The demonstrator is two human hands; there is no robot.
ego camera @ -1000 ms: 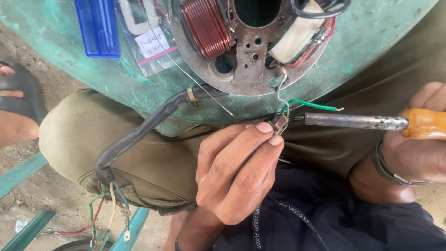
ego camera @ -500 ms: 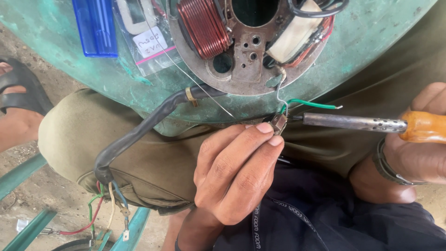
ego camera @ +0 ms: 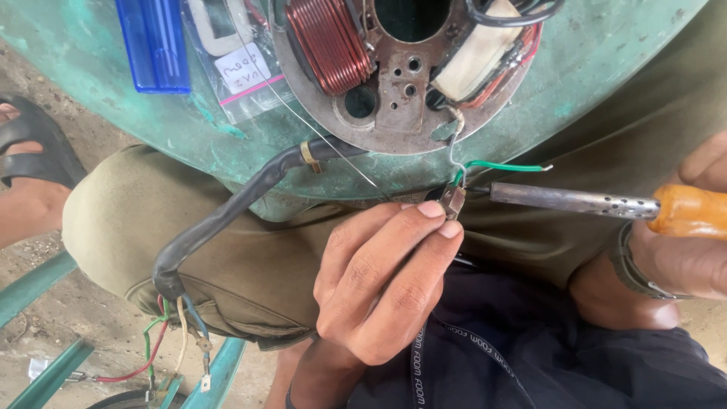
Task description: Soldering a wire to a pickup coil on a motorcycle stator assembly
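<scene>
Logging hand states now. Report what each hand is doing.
Left hand: fingers pinched shut on the small metal terminal.
Right hand: closed around the soldering iron by its orange handle.

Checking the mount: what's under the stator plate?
The stator plate lies on a green table. A black cable leaves its lower edge. The surface beneath is hidden.

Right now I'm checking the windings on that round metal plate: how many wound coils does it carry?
2 in view. A copper-red coil sits at the stator plate upper left; a white-wrapped coil sits at its upper right. The plate's top is cut off, so more may be hidden.
</scene>
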